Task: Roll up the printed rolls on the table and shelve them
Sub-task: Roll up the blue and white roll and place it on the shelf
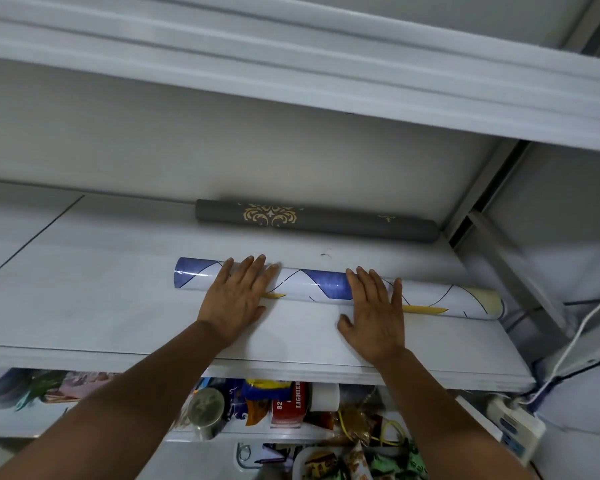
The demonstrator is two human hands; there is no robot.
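Observation:
A rolled print in blue, white and pale yellow (312,284) lies lengthwise on the white shelf (101,299). My left hand (238,294) lies flat on its left part, fingers straight and reaching over the top. My right hand (376,306) presses flat on its right part, palm on the shelf in front of the roll. A grey roll with a gold ornament (316,220) rests further back against the shelf's rear wall.
Another white shelf (291,81) hangs overhead. A metal upright (506,237) and white cables (582,327) stand to the right, with a power strip (513,427) below. The lower level holds a tin (205,410), packets and a red box (290,403).

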